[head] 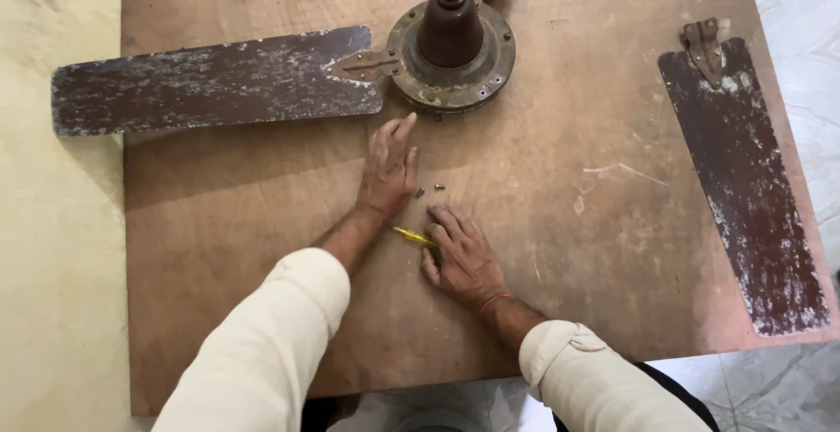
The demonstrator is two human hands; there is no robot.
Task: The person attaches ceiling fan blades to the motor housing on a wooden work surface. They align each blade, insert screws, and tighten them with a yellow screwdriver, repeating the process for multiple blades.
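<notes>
A worn brown plywood board lies over a pale floor. On it rests a rusty round ceiling-fan motor housing with one flaking dark-brown blade attached; a second detached blade lies well apart at the right. The left hand rests flat, fingers together, just beside two small screws. The right hand covers what seems to be a yellow-handled screwdriver, its fingers loosely curled.

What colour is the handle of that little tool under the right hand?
Yellow; the tool's handle pokes out beside the right hand, seen in the head view.
</notes>
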